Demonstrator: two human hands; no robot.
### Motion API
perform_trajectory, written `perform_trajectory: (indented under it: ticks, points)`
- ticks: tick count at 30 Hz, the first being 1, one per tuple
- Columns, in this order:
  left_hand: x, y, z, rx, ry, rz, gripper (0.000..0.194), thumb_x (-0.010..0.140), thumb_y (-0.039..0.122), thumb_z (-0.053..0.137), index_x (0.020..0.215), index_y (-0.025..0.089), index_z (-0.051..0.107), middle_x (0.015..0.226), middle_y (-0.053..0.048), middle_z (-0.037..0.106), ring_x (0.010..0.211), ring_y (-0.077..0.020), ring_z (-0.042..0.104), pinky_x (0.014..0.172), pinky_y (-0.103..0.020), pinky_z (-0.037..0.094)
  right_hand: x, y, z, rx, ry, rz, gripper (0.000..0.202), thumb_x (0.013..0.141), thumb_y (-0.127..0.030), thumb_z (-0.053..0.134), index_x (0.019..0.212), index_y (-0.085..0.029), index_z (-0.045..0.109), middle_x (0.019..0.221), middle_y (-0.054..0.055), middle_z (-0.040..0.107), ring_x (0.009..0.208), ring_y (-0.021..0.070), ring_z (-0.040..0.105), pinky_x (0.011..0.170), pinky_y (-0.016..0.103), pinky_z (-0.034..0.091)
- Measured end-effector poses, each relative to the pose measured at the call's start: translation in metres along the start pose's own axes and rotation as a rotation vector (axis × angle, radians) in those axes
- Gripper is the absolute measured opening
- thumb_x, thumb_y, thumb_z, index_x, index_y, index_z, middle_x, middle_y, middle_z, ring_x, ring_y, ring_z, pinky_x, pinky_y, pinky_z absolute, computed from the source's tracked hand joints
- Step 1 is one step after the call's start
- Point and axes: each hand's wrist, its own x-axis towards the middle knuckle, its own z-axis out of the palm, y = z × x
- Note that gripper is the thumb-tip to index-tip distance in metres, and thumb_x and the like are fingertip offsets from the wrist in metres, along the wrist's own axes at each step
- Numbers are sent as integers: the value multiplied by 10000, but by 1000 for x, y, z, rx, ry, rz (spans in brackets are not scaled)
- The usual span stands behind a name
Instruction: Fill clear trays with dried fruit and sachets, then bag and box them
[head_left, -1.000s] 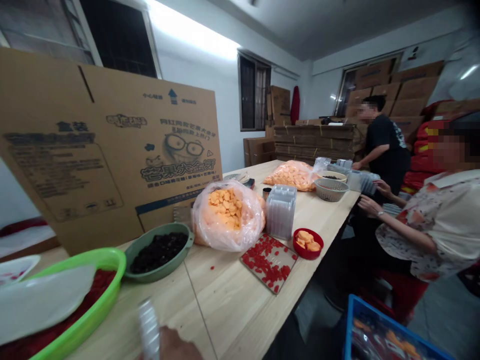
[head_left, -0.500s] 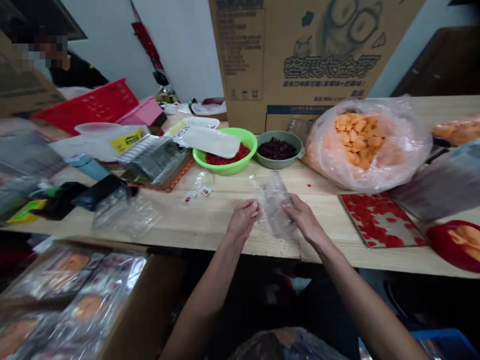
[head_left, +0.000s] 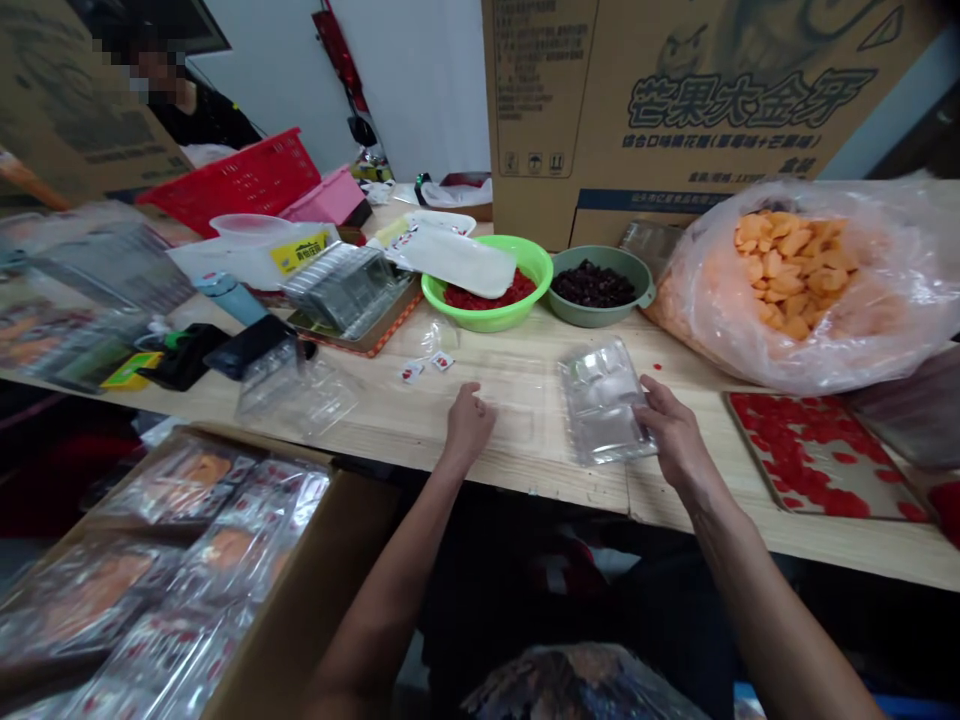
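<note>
My left hand [head_left: 470, 425], its fingers curled, is at the left edge of a single clear plastic tray [head_left: 517, 400], thin and hard to see over the wood. My right hand [head_left: 673, 430] grips the right edge of a stack of clear compartment trays [head_left: 604, 400], tilted above the table. Two small white packets with red marks [head_left: 427, 367] lie beyond my left hand. Behind the trays are a green bowl [head_left: 540, 262] of red pieces, partly covered by a white tray [head_left: 465, 258], and a grey-green bowl [head_left: 641, 290] of dark pieces.
A plastic bag of orange pieces [head_left: 799, 270] and a tray of red slices [head_left: 825, 450] are on the right. Clear lids [head_left: 300, 395], a phone [head_left: 247, 346] and a red basket [head_left: 232, 180] are left. Below stands a carton of packed trays [head_left: 300, 540]. Another person is far left.
My hands have moved apart. One clear tray has come away from the stack beside my left hand, while the stack moved right with my right hand. The view has turned left.
</note>
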Motion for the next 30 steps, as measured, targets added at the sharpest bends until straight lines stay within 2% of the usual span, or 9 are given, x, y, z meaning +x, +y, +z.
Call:
perform_trajectory:
  ticks: [5,8,10,14,17,22,26,28,30]
  points:
    - [-31,13,4,500,76,244,533,897,199,595,1416,115,511,1504,-240,454,1418,-389,428,1137,-553,382,1,-2,-16,152,61,88,648,609,-307,769,1236,-193,654,1038,33,707,793,168,605,659,264,427]
    - [-50,14,16,629,-176,552,492,978,307,525,1456,190,505,1605,-163,412,1522,-377,295,1205,-584,280,1,1,-20,141,45,119,624,605,-277,744,1217,-190,661,974,24,705,762,165,590,650,268,415]
    - [-51,7,22,672,-282,627,484,1010,336,467,1476,207,497,1618,-129,417,1545,-371,260,1207,-592,271,0,2,-21,133,33,129,618,617,-277,727,1224,-187,657,975,29,707,759,168,589,646,272,410]
    - [-33,2,25,614,-193,498,442,1001,306,473,1417,191,569,1605,-137,439,1551,-418,224,1196,-668,217,-7,1,-15,140,57,77,619,664,-332,731,1261,-196,642,1062,47,709,846,197,618,702,294,443]
    - [-33,27,30,296,-97,414,354,967,312,542,1281,199,660,1523,-145,537,1508,-403,326,1211,-652,207,-20,-3,2,121,34,41,638,725,-413,732,1316,-209,608,1180,76,693,951,240,642,778,336,490]
    - [-61,91,51,-491,-316,121,445,884,527,677,1202,214,674,1216,-116,714,1181,-287,640,1030,-414,485,-44,-23,40,25,-138,-94,583,896,-494,635,1411,-227,570,1387,84,623,1237,269,586,1052,400,451]
    - [-55,109,58,-750,-381,-103,425,743,491,781,1012,178,681,943,-72,729,859,-219,679,757,-316,527,-26,-43,40,-75,-480,-242,438,1031,-465,422,1229,-204,713,1237,68,698,1126,245,631,999,378,484]
    - [-44,103,58,-772,-395,-164,368,663,403,793,924,168,683,829,-47,709,728,-190,652,645,-282,493,4,-43,28,-293,-414,-251,377,1006,-331,426,1142,-171,738,1156,93,713,1066,251,637,987,388,482]
    - [-35,94,59,-732,-387,-165,347,586,318,787,880,162,688,759,-26,691,663,-175,626,601,-265,467,40,-34,12,-655,-148,-238,338,915,-168,475,1144,-116,718,1216,157,673,1152,287,590,1057,421,422]
